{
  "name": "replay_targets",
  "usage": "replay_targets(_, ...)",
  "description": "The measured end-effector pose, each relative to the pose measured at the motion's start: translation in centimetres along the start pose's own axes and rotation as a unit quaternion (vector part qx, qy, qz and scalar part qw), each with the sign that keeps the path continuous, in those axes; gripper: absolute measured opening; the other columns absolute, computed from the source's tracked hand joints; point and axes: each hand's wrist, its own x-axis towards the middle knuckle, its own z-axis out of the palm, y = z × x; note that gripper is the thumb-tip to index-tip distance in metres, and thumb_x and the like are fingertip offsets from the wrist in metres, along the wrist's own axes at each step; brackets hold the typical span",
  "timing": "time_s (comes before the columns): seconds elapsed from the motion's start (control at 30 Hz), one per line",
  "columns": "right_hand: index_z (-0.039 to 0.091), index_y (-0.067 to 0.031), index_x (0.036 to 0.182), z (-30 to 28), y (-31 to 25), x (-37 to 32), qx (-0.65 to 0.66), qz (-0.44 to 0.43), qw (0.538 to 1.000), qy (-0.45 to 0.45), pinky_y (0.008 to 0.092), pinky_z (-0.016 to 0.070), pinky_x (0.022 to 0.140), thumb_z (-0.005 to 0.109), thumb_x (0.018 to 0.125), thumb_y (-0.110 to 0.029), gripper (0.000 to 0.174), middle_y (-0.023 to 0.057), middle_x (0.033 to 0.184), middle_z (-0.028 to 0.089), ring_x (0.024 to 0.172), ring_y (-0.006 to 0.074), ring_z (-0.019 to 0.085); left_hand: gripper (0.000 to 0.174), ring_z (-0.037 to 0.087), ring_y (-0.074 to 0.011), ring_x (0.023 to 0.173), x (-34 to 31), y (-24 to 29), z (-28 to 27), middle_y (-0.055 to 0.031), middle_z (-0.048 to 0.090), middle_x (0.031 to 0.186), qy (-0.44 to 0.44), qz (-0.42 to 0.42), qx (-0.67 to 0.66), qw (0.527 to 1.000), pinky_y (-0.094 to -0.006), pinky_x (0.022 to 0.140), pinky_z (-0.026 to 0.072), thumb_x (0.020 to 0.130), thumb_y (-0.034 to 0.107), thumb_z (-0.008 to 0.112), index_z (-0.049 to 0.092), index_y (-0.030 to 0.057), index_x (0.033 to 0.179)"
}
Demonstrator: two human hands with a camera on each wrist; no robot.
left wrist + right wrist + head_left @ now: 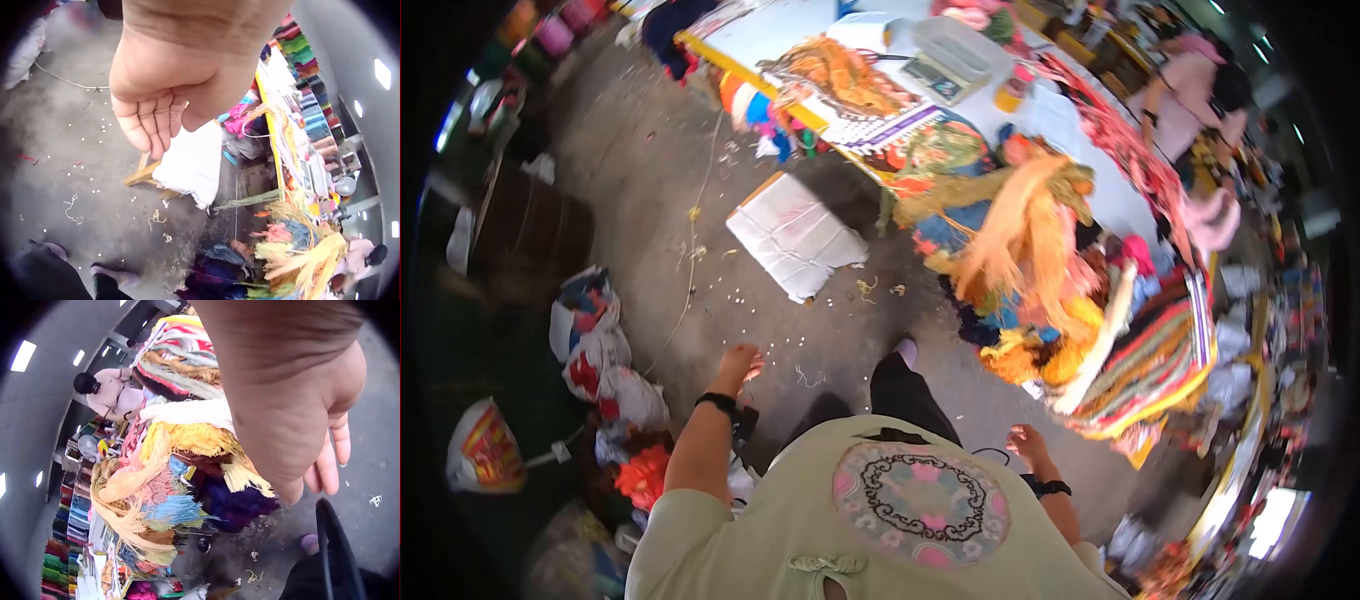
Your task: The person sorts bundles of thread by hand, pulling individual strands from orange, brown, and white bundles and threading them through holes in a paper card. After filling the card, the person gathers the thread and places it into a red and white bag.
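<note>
Both hands hang beside the body with nothing in them. In the head view the left hand [740, 367] is over the floor at left of centre, and the right hand [1028, 446] is low on the right, below the yarn. The left wrist view has the left hand [169, 87] with loosely bent fingers, overlapping a white-covered stool [194, 159] behind it. In the right wrist view the right hand [312, 419] hangs with relaxed fingers beside piled yarn hanks [187, 444], not seen touching them.
A table [805, 110] with a yellow edge bears yarn, a clear plastic bin [960, 45] and a scale [937, 80]. The wrapped stool [795, 235] stands on the floor. Bags [605, 365] lie at left. A person in pink [1185, 95] bends beyond the table.
</note>
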Motion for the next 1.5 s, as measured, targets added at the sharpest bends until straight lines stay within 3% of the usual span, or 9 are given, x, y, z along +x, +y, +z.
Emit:
replay_targets(0.13, 0.058, -0.0021, 0.116, -1.3, -5.2, 6.1, -0.151, 0.012, 0.988, -0.021, 0.0322, 0.0518, 0.073, 0.063, 0.088, -0.018, 0.033, 0.0126, 0.098, 0.067, 0.079, 0.0194, 0.068, 0.026, 0.066, -0.0191, 0.072, 5.5, 4.3, 4.6, -0.0084, 0.067, 0.093, -0.010, -0.006, 0.016, 1.000, -0.0303, 0.064, 0.0543, 0.083, 0.022, 0.062, 0.061, 0.0066, 0.104)
replay_targets(0.37, 0.054, -0.0044, 0.121, 2.4, -19.6, 5.1, -0.012, 0.030, 0.999, -0.005, 0.0305, 0.0514, 0.076, 0.055, 0.094, -0.012, 0.028, 0.0098, 0.100, 0.065, 0.085, 0.0169, 0.064, 0.041, 0.056, -0.0392, 0.109, 20.6, 10.7, 10.1, -0.0252, 0.061, 0.111, 0.051, 0.286, 0.415, 0.862, -0.0447, 0.095, 0.0456, 0.079, 0.021, 0.065, 0.054, -0.0024, 0.111)
replay_targets(0.6, 0.058, 0.0000, 0.113, 10.8, -17.9, -1.1, -0.103, 0.112, 0.983, -0.107, 0.0306, 0.0542, 0.079, 0.061, 0.092, -0.008, 0.023, 0.0082, 0.098, 0.065, 0.087, 0.0153, 0.064, 0.049, 0.058, -0.0349, 0.111, 30.5, 15.6, 14.0, -0.0199, 0.061, 0.113, 0.000, 0.200, 0.510, 0.836, -0.0490, 0.095, 0.0438, 0.078, 0.020, 0.072, 0.049, 0.0019, 0.118)
replay_targets(0.77, 0.056, 0.0018, 0.117, 12.2, -17.2, -3.0, -0.058, 0.170, 0.978, -0.103, 0.0298, 0.0537, 0.076, 0.065, 0.091, -0.015, 0.032, 0.0142, 0.098, 0.068, 0.085, 0.0193, 0.068, 0.056, 0.060, -0.0352, 0.106, 34.9, 16.3, 12.6, -0.0158, 0.066, 0.112, -0.117, 0.152, 0.551, 0.812, -0.0524, 0.087, 0.0443, 0.088, 0.053, 0.051, 0.068, 0.0027, 0.105)
replay_targets(0.87, 0.056, 0.0018, 0.117, 11.9, -21.2, -1.7, -0.086, 0.167, 0.979, -0.081, 0.0305, 0.0537, 0.076, 0.063, 0.091, -0.013, 0.031, 0.0132, 0.096, 0.068, 0.085, 0.0200, 0.068, 0.054, 0.063, -0.0381, 0.096, 35.2, 18.0, 9.0, -0.0211, 0.067, 0.095, -0.191, 0.177, 0.445, 0.857, -0.0482, 0.083, 0.0469, 0.086, 0.053, 0.053, 0.071, 0.0019, 0.091)
replay_targets(1.1, 0.054, 0.0014, 0.117, 12.3, -29.9, 2.2, -0.080, 0.122, 0.986, -0.078, 0.0326, 0.0555, 0.080, 0.055, 0.093, -0.009, 0.026, 0.0137, 0.096, 0.064, 0.087, 0.0199, 0.064, 0.050, 0.061, -0.0390, 0.068, 29.4, 20.2, -7.7, -0.0200, 0.062, 0.066, -0.037, 0.221, 0.395, 0.891, -0.0467, 0.067, 0.0481, 0.079, 0.047, 0.064, 0.065, -0.0009, 0.065)
replay_targets(1.3, 0.056, -0.0006, 0.116, 14.9, -34.3, 5.1, -0.172, 0.056, 0.973, -0.144, 0.0293, 0.0529, 0.079, 0.055, 0.094, -0.009, 0.024, 0.0093, 0.095, 0.066, 0.086, 0.0174, 0.066, 0.042, 0.057, -0.0386, 0.065, 25.0, 14.0, -20.1, -0.0190, 0.058, 0.063, 0.005, 0.369, 0.443, 0.817, -0.0458, 0.063, 0.0455, 0.081, 0.036, 0.065, 0.062, 0.0001, 0.059)
replay_targets(1.4, 0.056, -0.0007, 0.116, 16.6, -36.1, 6.5, -0.194, 0.023, 0.965, -0.173, 0.0278, 0.0514, 0.078, 0.056, 0.094, -0.010, 0.024, 0.0085, 0.096, 0.067, 0.085, 0.0167, 0.066, 0.044, 0.059, -0.0363, 0.074, 22.5, 8.6, -22.9, -0.0152, 0.061, 0.071, -0.023, 0.252, 0.480, 0.840, -0.0470, 0.073, 0.0454, 0.084, 0.040, 0.062, 0.064, 0.0037, 0.059)
replay_targets(1.5, 0.058, -0.0019, 0.114, 19.0, -40.1, 6.3, -0.258, 0.000, 0.952, -0.162, 0.0269, 0.0499, 0.079, 0.058, 0.094, -0.013, 0.024, 0.0070, 0.095, 0.067, 0.084, 0.0144, 0.065, 0.044, 0.063, -0.0334, 0.088, 20.9, 0.7, -24.5, -0.0118, 0.068, 0.082, -0.004, 0.164, 0.631, 0.758, -0.0505, 0.090, 0.0423, 0.090, 0.044, 0.049, 0.072, 0.0121, 0.071)
